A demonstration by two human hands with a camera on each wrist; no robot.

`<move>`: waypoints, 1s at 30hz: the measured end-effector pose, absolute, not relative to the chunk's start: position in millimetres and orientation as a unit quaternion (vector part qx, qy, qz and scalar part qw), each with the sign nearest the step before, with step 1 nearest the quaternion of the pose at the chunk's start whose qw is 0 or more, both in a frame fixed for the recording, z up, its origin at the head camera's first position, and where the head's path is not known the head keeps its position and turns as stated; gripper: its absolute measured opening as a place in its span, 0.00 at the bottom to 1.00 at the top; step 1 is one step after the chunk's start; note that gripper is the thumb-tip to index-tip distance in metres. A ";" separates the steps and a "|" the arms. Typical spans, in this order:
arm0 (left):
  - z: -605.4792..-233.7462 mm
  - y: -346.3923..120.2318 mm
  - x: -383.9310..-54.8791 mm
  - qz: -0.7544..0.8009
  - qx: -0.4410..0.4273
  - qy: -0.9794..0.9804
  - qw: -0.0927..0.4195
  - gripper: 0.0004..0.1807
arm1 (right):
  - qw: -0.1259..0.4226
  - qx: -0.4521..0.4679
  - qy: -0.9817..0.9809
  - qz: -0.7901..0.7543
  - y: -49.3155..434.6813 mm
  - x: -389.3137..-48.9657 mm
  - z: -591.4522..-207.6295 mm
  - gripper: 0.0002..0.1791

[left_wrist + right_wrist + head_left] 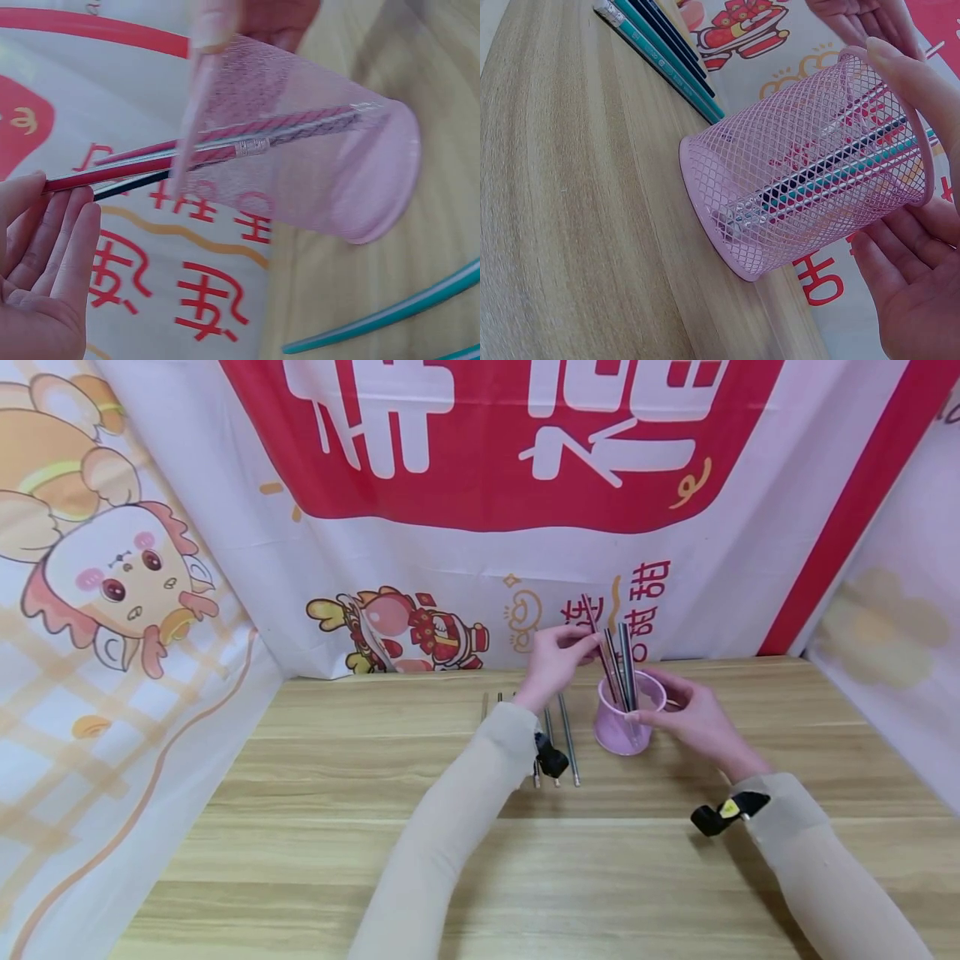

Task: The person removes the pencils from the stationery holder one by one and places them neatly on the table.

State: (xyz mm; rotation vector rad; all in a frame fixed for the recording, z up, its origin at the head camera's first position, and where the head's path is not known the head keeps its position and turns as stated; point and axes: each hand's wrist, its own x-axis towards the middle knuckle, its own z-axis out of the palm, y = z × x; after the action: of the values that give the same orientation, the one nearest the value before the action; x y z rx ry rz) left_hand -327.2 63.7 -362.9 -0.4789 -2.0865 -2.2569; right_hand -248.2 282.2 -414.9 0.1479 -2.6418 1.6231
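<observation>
On the surface (262, 827), a mesh cup (617, 737) is held by the right hand (696, 720) and a red pencil (112, 173) pinched by the left hand (557, 662).

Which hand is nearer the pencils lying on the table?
Left. The left hand is just above the table pencils, pinching a red pencil; the right hand is farther off, holding the pink cup on its opposite side.

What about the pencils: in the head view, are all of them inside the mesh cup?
No, several loose pencils lie on the wooden table to the left of the mesh cup.
</observation>
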 end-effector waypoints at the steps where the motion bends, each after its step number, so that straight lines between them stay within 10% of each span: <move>1: -360.0 61.6 -327.4 -0.731 -0.156 -0.665 0.018 0.10 | 0.017 0.046 -0.851 0.523 282.2 -248.0 -414.7 0.47; 30: -355.0 -59.2 -326.5 -0.744 -0.123 -0.654 0.057 0.15 | 0.019 0.044 -0.849 0.527 283.3 -249.1 -415.8 0.46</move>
State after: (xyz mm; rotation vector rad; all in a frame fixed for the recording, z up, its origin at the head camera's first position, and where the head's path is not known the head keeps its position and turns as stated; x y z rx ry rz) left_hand -326.5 -59.2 -355.0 -0.3715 -1.9827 -2.2570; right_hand -249.1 283.3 -415.8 0.1353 -2.6348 1.6354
